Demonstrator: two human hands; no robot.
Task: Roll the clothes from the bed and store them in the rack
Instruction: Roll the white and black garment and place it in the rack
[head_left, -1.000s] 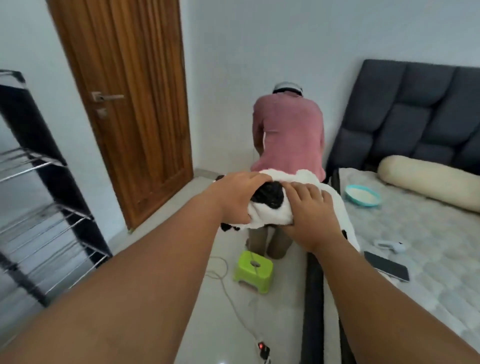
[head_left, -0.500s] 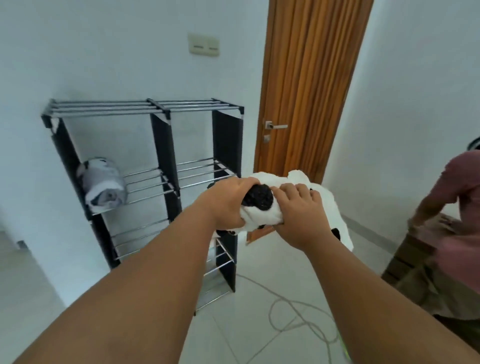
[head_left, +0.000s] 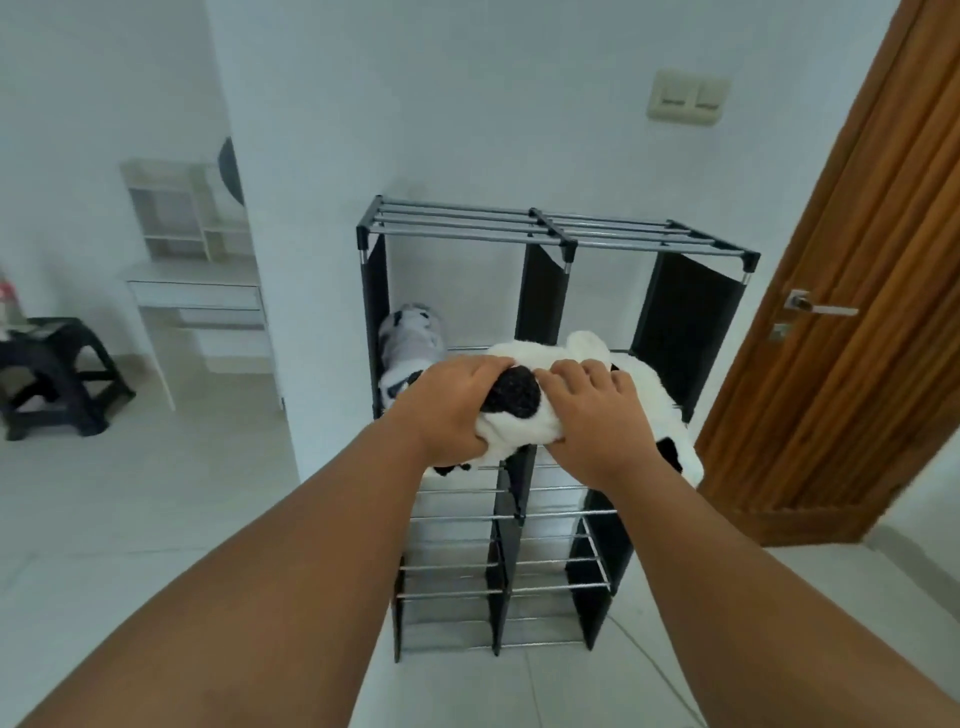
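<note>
Left hand (head_left: 452, 410) and right hand (head_left: 597, 415) sit side by side at the end of my outstretched arms. Each has its fingers curled over the rolled fleece garment (head_left: 519, 441), so both are clamped on the one bundle.

It is white plush with black patches. One dark patch bulges up between my hands, and a loose end droops to the right past my right wrist. I judge it light, soft and springy, with a thick pile that wants to unroll. It does not look slippery, and there is nothing in it to break. Gripping across the roll and pressing the outer lap down looks like the right hold, and I would mind that trailing end.

The bundle hangs just in front of the rack (head_left: 561, 228), level with its upper shelf and before the centre divider. Whether it touches the bars I cannot tell.

Farther in, the upper left compartment holds a rolled grey and white garment (head_left: 410, 343). What shows of the upper right compartment looks free.

Beyond, a wooden door (head_left: 857, 260) stands to the right, with a wall switch (head_left: 684, 96) high on the wall. I can read no brand, label or writing anywhere.
</note>
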